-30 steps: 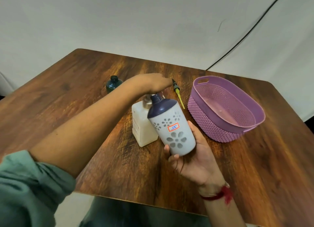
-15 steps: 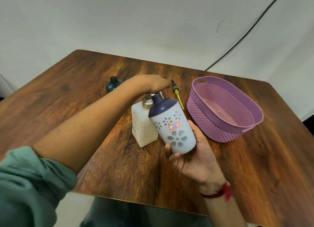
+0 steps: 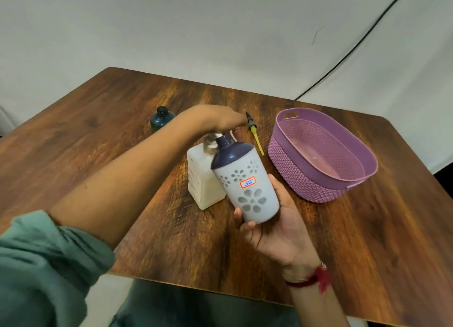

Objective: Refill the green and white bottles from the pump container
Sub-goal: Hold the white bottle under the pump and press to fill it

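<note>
My right hand (image 3: 277, 226) holds the white bottle (image 3: 247, 192), which has grey flower cut-outs, a dark blue top and a "35" sticker. The bottle is tilted, its open neck just under the pump spout. Behind it stands the cream pump container (image 3: 201, 179) on the wooden table (image 3: 367, 228). My left hand (image 3: 218, 118) lies on top of the pump head, which it hides. The small dark green bottle (image 3: 160, 121) stands capped at the back left, partly behind my left forearm.
A purple woven plastic basket (image 3: 306, 177) sits at the right of the table. A yellow tube with a dark pump cap (image 3: 255, 134) lies between the basket and the pump container. A black cable (image 3: 343, 57) runs up the white backdrop.
Barely anything differs: both hands stay put, the left on the pump head and the right under the white bottle. The view has shifted slightly.
</note>
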